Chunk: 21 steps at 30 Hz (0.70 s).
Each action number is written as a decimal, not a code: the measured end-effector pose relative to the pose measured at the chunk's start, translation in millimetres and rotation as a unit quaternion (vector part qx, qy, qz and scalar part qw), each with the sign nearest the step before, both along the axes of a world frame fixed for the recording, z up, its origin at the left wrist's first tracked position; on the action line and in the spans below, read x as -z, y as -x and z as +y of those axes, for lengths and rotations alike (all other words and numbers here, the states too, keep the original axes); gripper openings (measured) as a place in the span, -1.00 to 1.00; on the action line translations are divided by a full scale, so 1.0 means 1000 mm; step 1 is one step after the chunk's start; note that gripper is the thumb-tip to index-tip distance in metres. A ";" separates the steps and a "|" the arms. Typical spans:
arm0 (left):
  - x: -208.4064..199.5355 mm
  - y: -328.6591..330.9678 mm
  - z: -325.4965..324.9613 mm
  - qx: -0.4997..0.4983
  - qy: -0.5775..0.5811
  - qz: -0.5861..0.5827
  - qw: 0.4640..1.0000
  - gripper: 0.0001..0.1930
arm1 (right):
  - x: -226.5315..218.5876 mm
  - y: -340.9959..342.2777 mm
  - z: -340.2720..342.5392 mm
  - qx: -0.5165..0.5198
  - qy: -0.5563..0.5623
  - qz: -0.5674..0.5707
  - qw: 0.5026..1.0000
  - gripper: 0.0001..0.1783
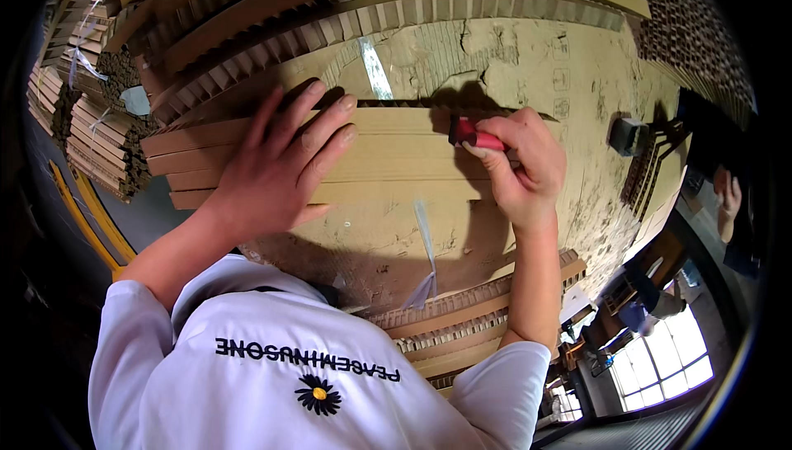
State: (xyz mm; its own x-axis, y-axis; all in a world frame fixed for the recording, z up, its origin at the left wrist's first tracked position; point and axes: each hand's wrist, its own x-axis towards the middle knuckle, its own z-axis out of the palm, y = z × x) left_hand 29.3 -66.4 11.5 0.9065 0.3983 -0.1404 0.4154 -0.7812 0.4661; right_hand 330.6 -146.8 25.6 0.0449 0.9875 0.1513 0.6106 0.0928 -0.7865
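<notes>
My left hand (289, 153) lies with its fingers spread over several cardboard strips (396, 146) set side by side. Its palm rests on the strips, near their left part. My right hand (528, 161) is closed around a small red-handled tool with a dark head (477, 133). The dark head meets or hovers just over the strips toward their right part; whether it touches them I cannot tell. A strip of white plastic strap (426, 244) hangs from below the cardboard strips toward my body.
The strips lie on a worn cardboard-covered worktop (528, 54). Long honeycomb-cored cardboard strips (371, 17) line the far side; more (470, 310) lie close to my body. Bundled strips (99, 145) stand at left, a small dark block (629, 136) at right. Another person's hand (728, 193) shows at far right.
</notes>
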 end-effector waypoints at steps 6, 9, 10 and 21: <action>0.003 0.001 0.001 -0.003 0.025 -0.001 1.000 0.01 | 0.003 0.000 0.002 -0.034 0.000 -0.046 0.998 -0.78; 0.000 0.001 0.000 -0.005 0.021 -0.003 1.000 0.01 | 0.000 -0.001 0.000 -0.040 0.005 -0.050 0.998 -0.77; 0.000 0.002 0.000 -0.005 0.022 0.000 1.000 0.01 | 0.000 0.000 0.000 -0.040 0.011 -0.053 0.998 -0.78; -0.002 0.001 0.003 -0.003 0.026 0.001 1.000 0.02 | 0.002 0.004 0.006 -0.018 0.003 -0.074 0.997 -0.80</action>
State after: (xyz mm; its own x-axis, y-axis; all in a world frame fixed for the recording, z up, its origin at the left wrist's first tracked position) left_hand 28.3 -63.6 13.3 0.9037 0.3961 -0.1624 0.4210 -0.7534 0.5051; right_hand 326.3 -141.3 23.6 -0.0129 0.9890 0.1473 0.7171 0.1118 -0.6880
